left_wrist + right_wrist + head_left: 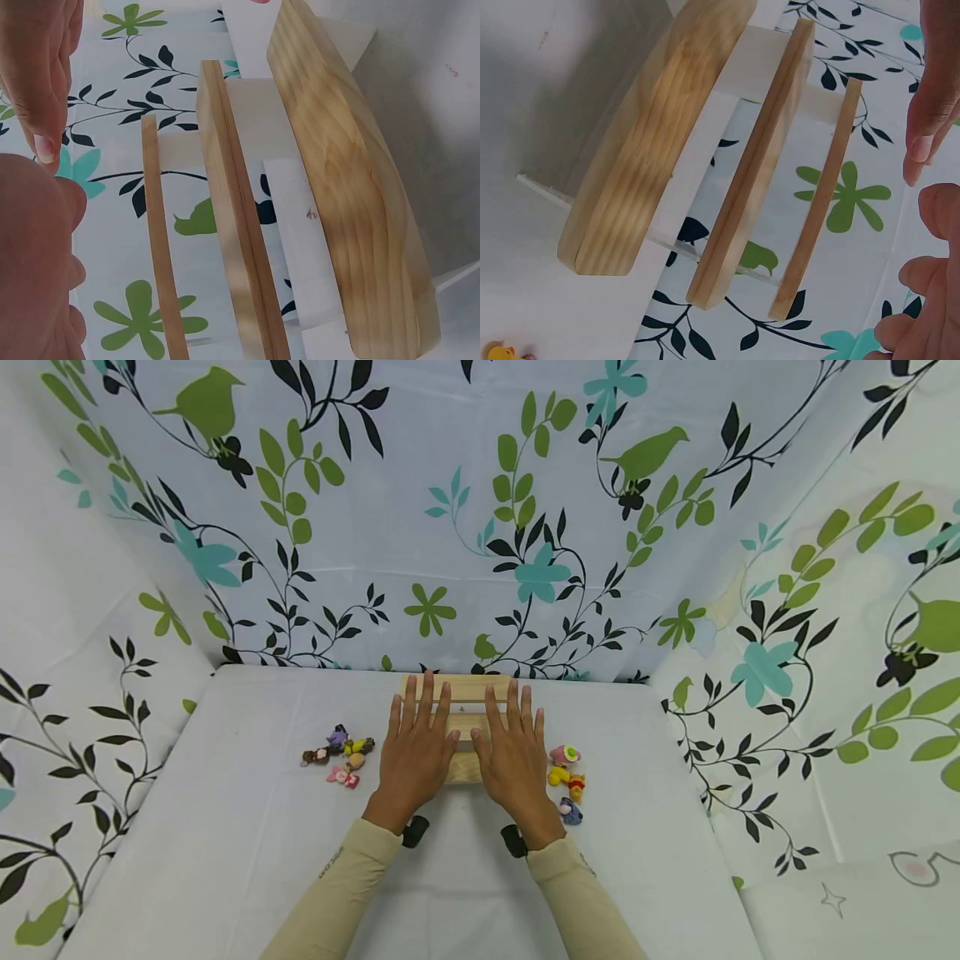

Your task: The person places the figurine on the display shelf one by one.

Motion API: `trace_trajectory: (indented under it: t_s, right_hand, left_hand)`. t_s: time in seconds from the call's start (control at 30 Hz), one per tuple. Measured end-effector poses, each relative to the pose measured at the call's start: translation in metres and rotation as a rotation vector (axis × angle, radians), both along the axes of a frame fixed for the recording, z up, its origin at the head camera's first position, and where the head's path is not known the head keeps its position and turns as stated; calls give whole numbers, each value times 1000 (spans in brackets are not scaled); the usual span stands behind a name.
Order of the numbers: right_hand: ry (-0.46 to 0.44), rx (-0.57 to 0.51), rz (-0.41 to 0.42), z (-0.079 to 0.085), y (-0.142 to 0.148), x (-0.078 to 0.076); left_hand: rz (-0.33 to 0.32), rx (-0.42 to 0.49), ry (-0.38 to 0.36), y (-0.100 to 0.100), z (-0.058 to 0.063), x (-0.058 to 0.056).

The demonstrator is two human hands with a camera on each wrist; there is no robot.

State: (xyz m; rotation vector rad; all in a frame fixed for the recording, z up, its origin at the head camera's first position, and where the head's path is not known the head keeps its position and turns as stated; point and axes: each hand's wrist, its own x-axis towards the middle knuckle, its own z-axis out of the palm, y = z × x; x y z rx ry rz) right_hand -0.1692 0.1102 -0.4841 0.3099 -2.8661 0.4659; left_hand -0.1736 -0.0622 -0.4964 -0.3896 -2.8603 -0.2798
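Both hands are held palm down with straight fingers over a stepped wooden rack (465, 768). The left hand (420, 752) overlaps its left side in the head view, and the right hand (513, 756) overlaps its right side; the thumbs point towards each other. Neither hand holds anything. In the left wrist view the rack shows three wooden boards, the thickest front board (352, 187) at the right, joined by pale supports. Fingers of the left hand (34, 255) appear at the left edge there. The right wrist view has the right hand (937, 255) at its right edge, apart from the boards.
Several small figurines lie left of the rack, among them a purple one (337, 737), a brown one (315, 757) and a pink one (343, 777). At the right are a yellow-and-red figurine (577, 787) and a blue-grey one (571, 812). A patterned cloth (390, 527) hangs behind the white table (247, 827).
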Motion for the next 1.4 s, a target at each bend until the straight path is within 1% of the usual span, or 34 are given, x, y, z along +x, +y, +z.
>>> trace_trajectory:
  t_s: [0.2,0.3,0.43,0.53,0.67,0.83,0.97,1.07,1.13,1.23,1.4]
  right_hand:
    - [4,-21,1,0,-1,-1]
    - [6,-46,-18,-2,0,-1]
    - [8,-76,-51,-4,0,-1]
    - [18,-118,-65,-7,2,-3]
    - [57,-198,-86,-13,7,-5]
    - [116,-318,-89,-23,19,-5]
    - [140,-380,-105,-31,31,-4]
    - [141,-406,-128,-38,39,-3]
    - [142,-423,-138,-42,44,-2]
    - [134,-451,-152,-44,51,-2]
    - [103,-485,-169,-43,62,-1]
  left_hand:
    - [6,9,0,-1,-3,-3]
    - [9,41,5,-2,-4,-4]
    - [20,109,68,-5,-8,-5]
    - [39,151,138,-8,-12,-7]
    - [77,254,204,-12,-19,-7]
    - [122,475,228,-20,-35,-6]
    - [151,636,209,-25,-51,-4]
    - [176,743,166,-28,-62,-4]
    - [194,798,129,-30,-67,-4]
    - [200,860,86,-32,-73,-5]
    - [180,962,42,-36,-75,-6]
